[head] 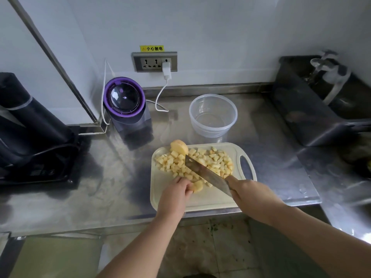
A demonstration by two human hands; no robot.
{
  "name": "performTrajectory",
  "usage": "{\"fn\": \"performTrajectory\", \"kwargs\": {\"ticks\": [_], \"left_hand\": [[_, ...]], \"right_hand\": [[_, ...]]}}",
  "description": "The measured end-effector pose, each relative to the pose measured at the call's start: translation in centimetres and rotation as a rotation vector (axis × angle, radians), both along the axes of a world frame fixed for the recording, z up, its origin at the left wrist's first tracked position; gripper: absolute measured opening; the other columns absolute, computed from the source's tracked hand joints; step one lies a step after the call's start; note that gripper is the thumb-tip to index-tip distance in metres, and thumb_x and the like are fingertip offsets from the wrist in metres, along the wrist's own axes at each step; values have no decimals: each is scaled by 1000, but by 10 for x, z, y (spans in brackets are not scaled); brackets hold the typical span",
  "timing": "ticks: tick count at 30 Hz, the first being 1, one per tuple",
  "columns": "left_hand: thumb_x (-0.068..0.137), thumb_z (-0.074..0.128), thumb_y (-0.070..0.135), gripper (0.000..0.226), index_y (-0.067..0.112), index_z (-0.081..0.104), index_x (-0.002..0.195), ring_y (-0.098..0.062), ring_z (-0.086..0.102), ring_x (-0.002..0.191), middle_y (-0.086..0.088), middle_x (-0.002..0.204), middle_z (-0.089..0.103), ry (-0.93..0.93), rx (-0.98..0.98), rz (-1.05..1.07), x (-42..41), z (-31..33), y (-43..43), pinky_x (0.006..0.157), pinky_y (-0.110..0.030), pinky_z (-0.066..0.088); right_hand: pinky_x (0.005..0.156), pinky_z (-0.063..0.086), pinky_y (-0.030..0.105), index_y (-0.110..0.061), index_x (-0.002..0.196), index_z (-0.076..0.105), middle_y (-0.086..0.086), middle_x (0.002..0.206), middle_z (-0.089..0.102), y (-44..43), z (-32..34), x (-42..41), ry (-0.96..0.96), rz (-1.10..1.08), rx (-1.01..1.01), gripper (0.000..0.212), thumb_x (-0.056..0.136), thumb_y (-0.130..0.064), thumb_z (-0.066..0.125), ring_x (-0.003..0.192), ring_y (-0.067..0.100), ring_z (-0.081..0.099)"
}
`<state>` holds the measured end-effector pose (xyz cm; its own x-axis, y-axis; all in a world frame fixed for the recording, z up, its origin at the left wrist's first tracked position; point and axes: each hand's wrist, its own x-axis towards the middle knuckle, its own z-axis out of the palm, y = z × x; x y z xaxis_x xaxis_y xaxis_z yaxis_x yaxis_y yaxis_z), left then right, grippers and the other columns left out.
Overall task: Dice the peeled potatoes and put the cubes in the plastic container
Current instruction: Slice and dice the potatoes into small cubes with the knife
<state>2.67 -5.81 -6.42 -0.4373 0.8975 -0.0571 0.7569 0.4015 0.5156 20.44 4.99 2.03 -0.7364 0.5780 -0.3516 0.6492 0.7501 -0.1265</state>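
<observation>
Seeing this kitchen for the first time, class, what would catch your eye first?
A heap of pale potato cubes lies on the white cutting board at centre, where the right hand holds a knife over it and the left hand holds a potato piece. Behind the board stands an empty clear plastic container.

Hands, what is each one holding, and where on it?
The right hand grips the knife by its handle; the left hand holds a potato piece at its left side.

pale yellow cubes (212, 159) on a cream board (200, 199), clear tub (213, 115), purple-rimmed blender (124, 97), yellow label (152, 48), white charger (166, 70).
</observation>
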Motion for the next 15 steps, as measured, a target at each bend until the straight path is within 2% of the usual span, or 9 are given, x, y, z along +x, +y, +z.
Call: {"fn": "performTrajectory", "kwargs": {"ticks": [2, 4, 5, 7, 10, 12, 15], "left_hand": [[95, 56, 30, 20, 17, 61, 109, -9, 60, 96, 7, 115, 58, -7, 14, -17, 2, 1, 1, 82, -21, 50], [93, 60, 28, 18, 17, 63, 107, -8, 61, 93, 7, 112, 61, -70, 45, 11, -1, 3, -1, 81, -22, 52], [92, 62, 27, 18, 17, 64, 106, -7, 61, 90, 7, 109, 63, -109, 77, 42, -4, 6, -4, 80, -21, 52], [91, 64, 21, 14, 17, 65, 104, -5, 61, 86, 8, 103, 65, -164, 203, 150, -16, 16, -10, 74, -15, 49], [91, 58, 4, 18, 18, 67, 97, -3, 60, 85, 7, 99, 65, -202, 405, 320, -40, 37, -10, 72, -6, 42], [91, 53, -2, 32, 25, 69, 88, 4, 59, 88, 12, 98, 64, -297, 344, 209, -47, 51, -2, 75, -1, 40], [94, 46, 0, 44, 37, 67, 82, 4, 58, 99, 17, 103, 64, -377, 60, -58, -41, 64, 12, 84, -6, 40]], "right_hand": [[46, 34, 13, -28, 137, 38, 0, 126, 59, 5, 1, 4, 28, 13, 72, 34, 104, -21, 35, 52, 4, 44], [48, 44, 21, -29, 131, 48, -6, 115, 63, 9, 0, 9, 66, 43, 167, 34, 101, -14, 44, 55, 11, 51], [47, 47, 25, -29, 125, 55, -8, 106, 66, 12, -3, 12, 111, 76, 208, 36, 94, -10, 56, 55, 16, 56], [37, 41, 23, -27, 108, 68, -6, 90, 69, 18, -7, 17, 197, 137, 270, 48, 69, -1, 81, 43, 17, 53], [35, 33, 20, -22, 93, 71, 1, 85, 66, 26, -7, 21, 191, 196, 379, 58, 44, 5, 90, 41, 13, 33], [36, 33, 21, -18, 88, 71, 4, 82, 64, 30, -7, 22, 208, 223, 400, 62, 35, 9, 88, 43, 14, 28], [38, 32, 21, -18, 86, 71, 3, 79, 61, 31, -2, 21, 190, 238, 414, 67, 27, 9, 88, 38, 16, 37]]}}
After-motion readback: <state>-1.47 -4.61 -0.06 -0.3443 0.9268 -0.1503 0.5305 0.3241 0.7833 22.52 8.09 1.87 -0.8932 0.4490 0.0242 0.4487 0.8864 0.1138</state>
